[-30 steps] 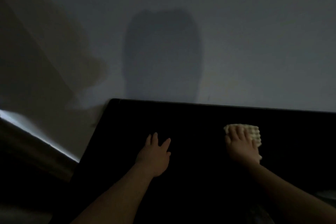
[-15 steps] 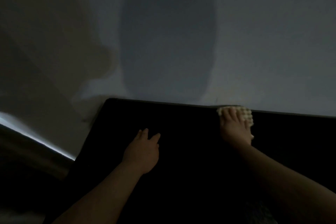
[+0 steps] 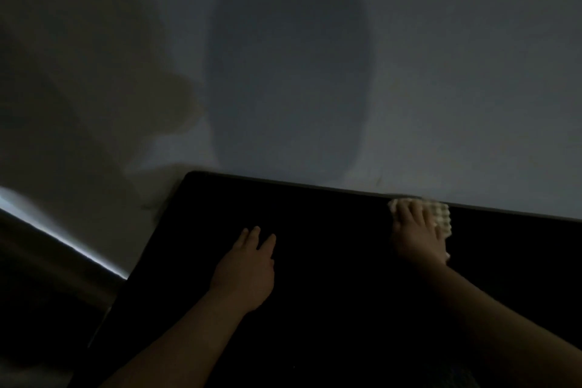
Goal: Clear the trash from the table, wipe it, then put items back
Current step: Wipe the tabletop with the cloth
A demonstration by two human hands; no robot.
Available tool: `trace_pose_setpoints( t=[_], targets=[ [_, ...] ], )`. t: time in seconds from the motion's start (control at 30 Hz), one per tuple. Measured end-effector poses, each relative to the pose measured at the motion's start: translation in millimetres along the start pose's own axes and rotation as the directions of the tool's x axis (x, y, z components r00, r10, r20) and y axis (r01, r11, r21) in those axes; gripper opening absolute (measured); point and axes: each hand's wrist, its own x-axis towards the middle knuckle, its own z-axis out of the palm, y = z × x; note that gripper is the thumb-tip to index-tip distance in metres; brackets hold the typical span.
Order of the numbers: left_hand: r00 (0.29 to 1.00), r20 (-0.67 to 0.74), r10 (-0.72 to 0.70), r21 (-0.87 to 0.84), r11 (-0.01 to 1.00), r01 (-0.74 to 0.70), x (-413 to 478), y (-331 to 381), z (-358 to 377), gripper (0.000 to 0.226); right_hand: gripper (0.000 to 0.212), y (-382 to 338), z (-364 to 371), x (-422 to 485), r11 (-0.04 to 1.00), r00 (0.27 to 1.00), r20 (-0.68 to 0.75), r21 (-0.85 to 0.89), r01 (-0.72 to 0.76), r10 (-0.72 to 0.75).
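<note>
- Here, right-hand fingers (image 3: 415, 214): straight, slightly spread, laid flat on top of a pale waffle-textured cloth (image 3: 442, 219). They are not curled round it; they press it down onto the surface.
- Cloth position: right of centre in the frame, at the far edge of the table, where table meets wall. Its far corner is blurred, so I cannot tell whether it overlaps that edge. Part of it shows beyond the fingertips and along the hand's right side; the remainder is covered by the hand.
- Right hand (image 3: 415, 239): palm down, forearm running off to the lower right corner of the frame.
- Left-hand fingers (image 3: 255, 236): straight, close together save one digit set a little apart on the right side; holding nothing.
- Left hand (image 3: 245, 271): palm down, flat on the bare tabletop near centre frame, well apart from the cloth. Forearm leads to the bottom edge, left of centre.
- Table (image 3: 330, 230): black, matte, fills the lower middle and lower right. Its far left corner is rounded and sits just left of centre.
- Wall (image 3: 472, 72): plain grey, upper part of the frame, with a broad dark shadow (image 3: 286, 72) at upper centre and a fainter one at upper left.
- Lower left: thin bright strip of light (image 3: 63, 239) running diagonally; surroundings there too dark to identify.
- Lighting dim throughout; fine detail limited.
</note>
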Motion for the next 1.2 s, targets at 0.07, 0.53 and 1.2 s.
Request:
trace_pose_setpoints(
  t=[0.07,0.53,1.2],
  targets=[
    [1.0,-0.005,0.005,0.019,1.0,-0.005,-1,2,2,0.053,0.048,-14,7,-8,0.986,0.988,0.001,0.05,-0.157,0.157],
    [0.949,-0.265,-0.171,-0.023,0.985,0.171,-32,-92,-5,0.059,0.05,-80,42,-24,0.998,1.0,0.022,-0.064,-0.022,0.023],
    [0.89,-0.421,-0.175,-0.149,0.981,0.122,-27,-133,9,0.056,0.05,-191,97,-66,0.649,0.698,0.253,-0.257,0.716,-0.67]
  ],
)
